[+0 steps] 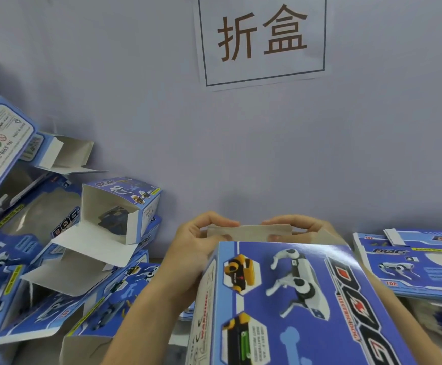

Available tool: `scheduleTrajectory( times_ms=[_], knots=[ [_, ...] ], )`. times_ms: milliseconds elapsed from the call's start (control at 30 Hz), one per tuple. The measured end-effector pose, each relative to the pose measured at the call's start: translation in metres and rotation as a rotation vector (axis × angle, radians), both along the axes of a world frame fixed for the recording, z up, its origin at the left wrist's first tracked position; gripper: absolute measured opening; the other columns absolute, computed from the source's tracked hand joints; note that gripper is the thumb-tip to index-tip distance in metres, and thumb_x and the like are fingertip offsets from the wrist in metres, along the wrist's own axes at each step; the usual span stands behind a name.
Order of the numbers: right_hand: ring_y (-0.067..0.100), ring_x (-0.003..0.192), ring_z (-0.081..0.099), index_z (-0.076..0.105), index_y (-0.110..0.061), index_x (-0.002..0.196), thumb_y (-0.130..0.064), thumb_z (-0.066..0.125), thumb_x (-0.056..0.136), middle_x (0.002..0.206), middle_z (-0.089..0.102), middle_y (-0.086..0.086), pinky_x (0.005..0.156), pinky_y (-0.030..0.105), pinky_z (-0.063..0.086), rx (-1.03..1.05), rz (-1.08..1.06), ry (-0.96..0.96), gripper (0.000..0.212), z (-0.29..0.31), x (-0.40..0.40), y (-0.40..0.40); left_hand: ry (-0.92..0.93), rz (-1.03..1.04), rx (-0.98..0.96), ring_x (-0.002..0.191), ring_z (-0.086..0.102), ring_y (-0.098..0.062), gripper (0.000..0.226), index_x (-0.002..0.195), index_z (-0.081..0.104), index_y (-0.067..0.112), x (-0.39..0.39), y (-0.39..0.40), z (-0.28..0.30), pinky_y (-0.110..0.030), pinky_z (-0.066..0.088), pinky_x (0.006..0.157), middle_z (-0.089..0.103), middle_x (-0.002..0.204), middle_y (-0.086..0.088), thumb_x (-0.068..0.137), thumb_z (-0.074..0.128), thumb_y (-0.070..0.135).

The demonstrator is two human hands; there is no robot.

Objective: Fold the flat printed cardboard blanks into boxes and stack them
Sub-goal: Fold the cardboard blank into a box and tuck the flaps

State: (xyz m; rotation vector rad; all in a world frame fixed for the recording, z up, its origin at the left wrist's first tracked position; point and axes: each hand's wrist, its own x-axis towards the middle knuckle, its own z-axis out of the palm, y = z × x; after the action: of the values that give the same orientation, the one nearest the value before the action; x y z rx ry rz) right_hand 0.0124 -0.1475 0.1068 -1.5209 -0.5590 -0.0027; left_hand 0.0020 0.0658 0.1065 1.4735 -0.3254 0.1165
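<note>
At the far end of the blue printed cardboard box (288, 299), whose long axis ran away from the person, the left hand (201, 241) and right hand (301, 225) each pinched the grey end flap (251, 230) in a closed grip.

single head view, forward and down, close over hands (196, 248)

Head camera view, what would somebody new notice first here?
Front and centre, both hands, left hand and right hand, pinch the grey end flap of a blue DOG toy box. Folded boxes pile up left, flat blanks stack right, under a wall sign.
</note>
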Motion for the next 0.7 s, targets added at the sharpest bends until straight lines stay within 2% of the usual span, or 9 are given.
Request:
scheduleTrajectory(
  times_ms=[100, 167, 233, 300, 400, 433, 500, 567, 700],
  knots=[
    [0.018, 0.068, 0.074, 0.072, -0.011, 0.099, -0.019, 0.071, 0.063, 0.084, 0.078, 0.004, 0.054, 0.023, 0.057, -0.042, -0.037, 0.019, 0.036, 0.005, -0.001, 0.002, -0.011, 0.053, 0.001, 0.056, 0.07, -0.023, 0.011, 0.084, 0.07, 0.012, 0.002, 0.001, 0.0, -0.027, 0.054, 0.048, 0.073, 0.077, -0.013, 0.09, 0.064, 0.006],
    [0.025, 0.072, 0.073, 0.068, -0.017, 0.114, -0.022, 0.068, 0.081, 0.088, 0.077, 0.008, 0.059, 0.03, 0.06, -0.066, -0.063, 0.069, 0.033, 0.004, -0.003, 0.001, 0.003, 0.091, -0.022, 0.06, 0.072, -0.023, 0.02, 0.089, 0.074, 0.018, 0.001, 0.002, 0.002, -0.027, 0.055, 0.048, 0.075, 0.083, -0.013, 0.091, 0.062, 0.003],
    [0.033, 0.08, 0.074, 0.063, -0.022, 0.124, -0.041, 0.057, 0.092, 0.094, 0.076, 0.016, 0.066, 0.04, 0.062, -0.054, -0.029, 0.151, 0.038, 0.006, -0.009, -0.001, 0.014, 0.167, -0.074, 0.066, 0.074, -0.026, 0.027, 0.096, 0.074, 0.024, 0.0, 0.006, 0.004, -0.03, 0.056, 0.048, 0.075, 0.093, -0.015, 0.093, 0.06, 0.002],
    [0.034, 0.092, 0.074, 0.066, -0.022, 0.124, -0.063, 0.049, 0.084, 0.107, 0.073, 0.021, 0.069, 0.037, 0.062, 0.026, 0.098, 0.276, 0.059, 0.008, -0.019, -0.002, 0.009, 0.314, -0.104, 0.065, 0.073, -0.026, 0.032, 0.098, 0.073, 0.032, 0.003, 0.012, 0.004, -0.032, 0.057, 0.046, 0.074, 0.097, -0.015, 0.094, 0.059, 0.003],
    [-0.008, 0.084, 0.07, 0.069, -0.013, 0.122, -0.087, 0.054, 0.066, 0.134, 0.058, 0.028, 0.094, 0.026, 0.054, 0.042, 0.139, 0.145, 0.094, 0.014, -0.022, -0.005, -0.02, 0.477, -0.195, 0.073, 0.075, -0.031, 0.03, 0.106, 0.066, 0.035, 0.005, 0.019, 0.002, -0.04, 0.06, 0.053, 0.072, 0.103, -0.013, 0.095, 0.061, 0.008],
    [-0.009, 0.078, 0.069, 0.063, -0.011, 0.129, -0.094, 0.059, 0.052, 0.133, 0.058, 0.029, 0.102, 0.034, 0.049, -0.001, 0.137, 0.15, 0.114, 0.018, -0.024, -0.003, -0.029, 0.503, -0.247, 0.073, 0.075, -0.03, 0.027, 0.107, 0.064, 0.034, 0.005, 0.018, 0.001, -0.04, 0.06, 0.054, 0.073, 0.101, -0.012, 0.094, 0.062, 0.01],
    [0.018, 0.092, 0.075, 0.065, -0.036, 0.123, -0.062, 0.077, 0.062, 0.119, 0.07, 0.016, 0.094, 0.046, 0.056, -0.092, 0.281, 0.199, 0.067, 0.021, -0.024, 0.0, -0.06, 0.534, -0.347, 0.068, 0.074, -0.024, 0.019, 0.106, 0.062, 0.031, 0.005, 0.017, 0.001, -0.034, 0.059, 0.049, 0.075, 0.093, -0.009, 0.094, 0.065, 0.017],
    [0.033, 0.096, 0.073, 0.069, -0.039, 0.11, -0.036, 0.078, 0.073, 0.111, 0.074, 0.01, 0.077, 0.043, 0.062, -0.029, 0.277, 0.161, 0.038, 0.02, -0.026, -0.003, -0.088, 0.581, -0.366, 0.069, 0.073, -0.019, 0.015, 0.108, 0.06, 0.031, 0.005, 0.016, 0.002, -0.029, 0.055, 0.047, 0.074, 0.094, -0.005, 0.094, 0.065, 0.027],
    [0.03, 0.085, 0.075, 0.068, -0.031, 0.114, -0.027, 0.084, 0.072, 0.103, 0.076, 0.009, 0.06, 0.031, 0.06, 0.222, 0.032, -0.023, 0.045, 0.018, -0.02, -0.007, -0.153, 0.526, -0.324, 0.089, 0.073, -0.019, 0.023, 0.119, 0.057, 0.023, 0.005, 0.013, 0.01, -0.024, 0.054, 0.056, 0.07, 0.109, -0.002, 0.096, 0.06, 0.027]
  ],
)
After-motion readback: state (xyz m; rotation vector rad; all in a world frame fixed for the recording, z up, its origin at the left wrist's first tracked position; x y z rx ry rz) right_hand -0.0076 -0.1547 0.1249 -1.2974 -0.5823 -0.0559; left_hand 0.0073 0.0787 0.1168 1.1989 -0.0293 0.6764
